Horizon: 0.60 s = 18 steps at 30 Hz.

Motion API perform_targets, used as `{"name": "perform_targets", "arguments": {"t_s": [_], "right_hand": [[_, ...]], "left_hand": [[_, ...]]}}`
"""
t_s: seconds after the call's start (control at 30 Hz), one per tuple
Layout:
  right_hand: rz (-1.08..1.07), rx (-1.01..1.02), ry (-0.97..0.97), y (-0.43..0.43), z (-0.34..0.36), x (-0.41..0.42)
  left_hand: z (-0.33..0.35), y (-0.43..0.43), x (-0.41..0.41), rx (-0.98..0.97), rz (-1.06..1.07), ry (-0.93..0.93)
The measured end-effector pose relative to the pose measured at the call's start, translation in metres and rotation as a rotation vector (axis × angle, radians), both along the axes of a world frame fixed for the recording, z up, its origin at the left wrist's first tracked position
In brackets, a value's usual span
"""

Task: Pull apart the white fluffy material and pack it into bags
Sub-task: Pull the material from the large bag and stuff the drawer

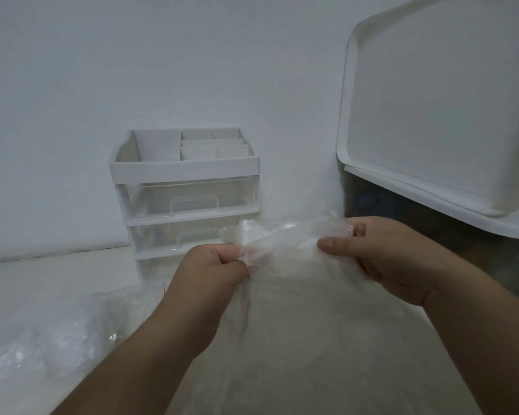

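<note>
Bag (297, 295) | rim gripped between left hand (210, 271), right hand (396, 259)

Head cam, fwd-down, close over bag (306, 310)

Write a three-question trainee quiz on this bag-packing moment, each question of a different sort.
1. True or false: the left hand and the right hand both grip the top of the clear plastic bag.
2. Multiple choice: what stands behind the hands? A) a drawer organizer with clear drawers; B) a kettle; C) a stack of books.
3. Fill in: the fluffy material seen through the bag is ___ in colour.
Key: 1 true; 2 A; 3 white.
</note>
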State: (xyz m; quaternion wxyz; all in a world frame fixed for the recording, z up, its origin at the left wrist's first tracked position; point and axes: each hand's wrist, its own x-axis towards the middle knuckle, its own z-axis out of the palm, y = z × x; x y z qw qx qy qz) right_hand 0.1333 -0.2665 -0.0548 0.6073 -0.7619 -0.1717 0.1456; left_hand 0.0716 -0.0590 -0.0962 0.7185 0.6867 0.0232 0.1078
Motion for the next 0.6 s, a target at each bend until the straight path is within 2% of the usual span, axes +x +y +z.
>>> {"name": "perform_targets", "arguments": {"t_s": [0.2, 0.3, 0.47, 0.6], "right_hand": [[-0.082, -0.031, -0.099, -0.0002, 0.0036, 0.0024], [-0.06, -0.035, -0.132, 0.0006, 0.006, -0.0005], [-0.01, -0.048, -0.187, 0.0018, 0.0047, -0.0005], [0.011, -0.024, -0.155, 0.001, 0.0044, 0.0013]], "left_hand": [[0.0014, 0.0039, -0.0005, -0.045, -0.037, 0.03], [0.0065, 0.0023, -0.0017, -0.07, 0.002, 0.043], [0.0063, -0.0003, 0.0011, -0.103, 0.193, 0.131], [0.0074, 0.0002, -0.0005, -0.126, 0.156, 0.142]]}}
